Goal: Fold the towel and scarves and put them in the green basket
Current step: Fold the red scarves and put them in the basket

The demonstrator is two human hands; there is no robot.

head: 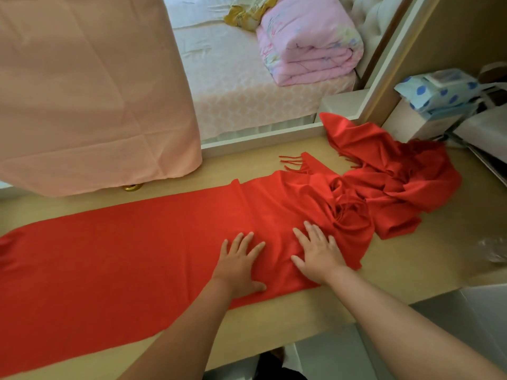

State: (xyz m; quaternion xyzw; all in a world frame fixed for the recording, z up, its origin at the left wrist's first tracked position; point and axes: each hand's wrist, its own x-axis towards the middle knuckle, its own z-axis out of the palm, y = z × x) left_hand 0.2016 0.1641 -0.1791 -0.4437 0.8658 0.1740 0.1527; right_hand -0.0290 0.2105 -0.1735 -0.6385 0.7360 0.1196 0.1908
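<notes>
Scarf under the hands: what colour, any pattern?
Plain red scarf, no pattern, fringed end; the head view shows it.

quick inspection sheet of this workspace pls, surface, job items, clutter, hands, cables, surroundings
surface: light wooden table, partly covered by cloth
job's things: red scarf flat on the left, red fabric bunched on the right; green basket not in view
clutter: blue dotted pack, clear plastic at the right edge
hands: left hand and right hand flat on the scarf, fingers spread
cables: nothing seen
surroundings: pink cloth hanging top left; bed with folded pink quilt
</notes>
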